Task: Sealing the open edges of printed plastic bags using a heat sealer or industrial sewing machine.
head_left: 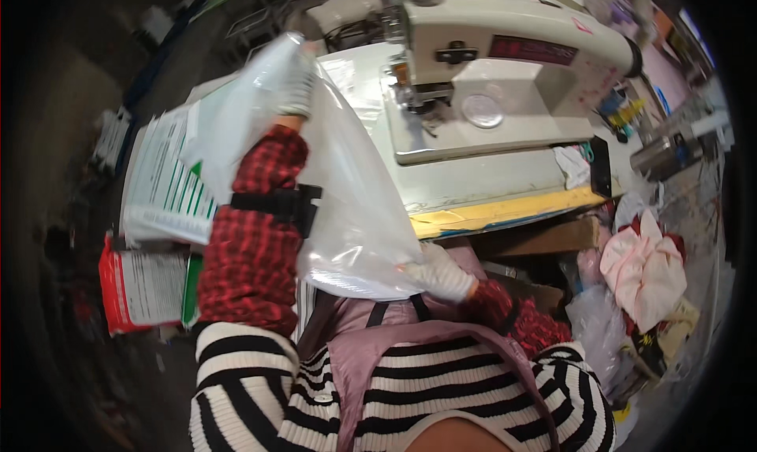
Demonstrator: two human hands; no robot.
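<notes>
A large clear plastic bag [347, 192] is stretched between both hands in front of my chest. My left hand [298, 81], in a white glove below a red checked sleeve with a black strap, grips the bag's top corner, raised over the table. Low by my waist, my right hand [438, 272], also gloved in white, pinches the bag's lower corner. The bag looks empty and hangs slanted from upper left to lower right.
A cream industrial sewing machine [505, 66] stands on the white table [473, 180] ahead. Stacks of printed packaging sheets [162, 176] lie at the left. Pink cloth [643, 267] and bags pile up on the floor at right.
</notes>
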